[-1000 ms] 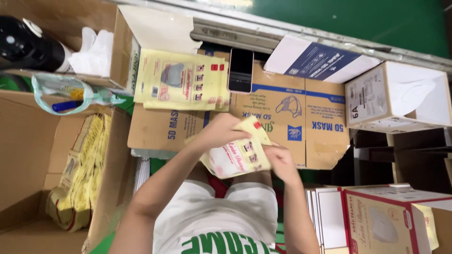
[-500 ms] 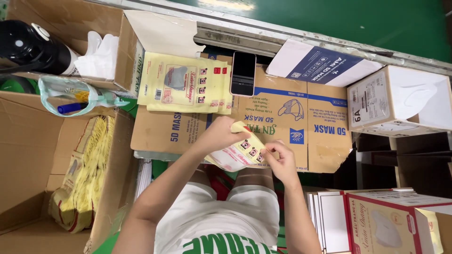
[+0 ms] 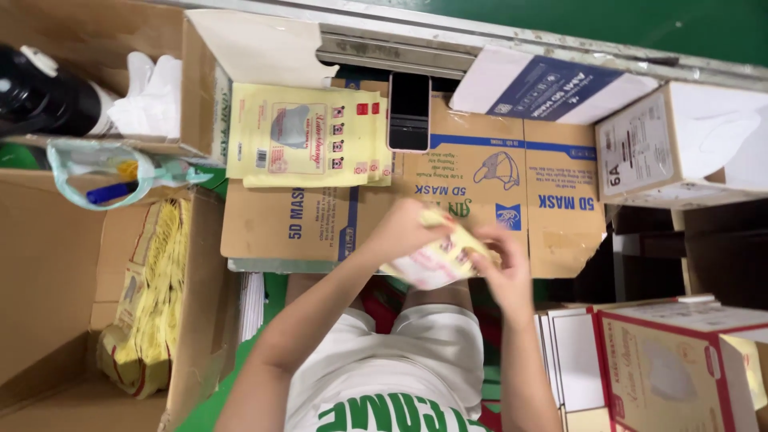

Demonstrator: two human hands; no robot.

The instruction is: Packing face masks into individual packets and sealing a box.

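Head view: both hands meet over the near edge of a flattened brown cardboard sheet [image 3: 480,192] that serves as the work surface. The left hand [image 3: 404,232] is closed around the left end of a yellow mask packet [image 3: 436,260], and the right hand [image 3: 500,264] pinches its right end, so the packet hangs curled between them, just above the person's lap. Farther up the cardboard lies a stack of flat yellow packets [image 3: 304,136], well apart from the hands, with a dark phone [image 3: 410,112] just beside it on the right. At the left, an open carton [image 3: 64,264] holds a bundle of more yellow packets [image 3: 152,296]. A red-and-white box [image 3: 672,360] stands at lower right.
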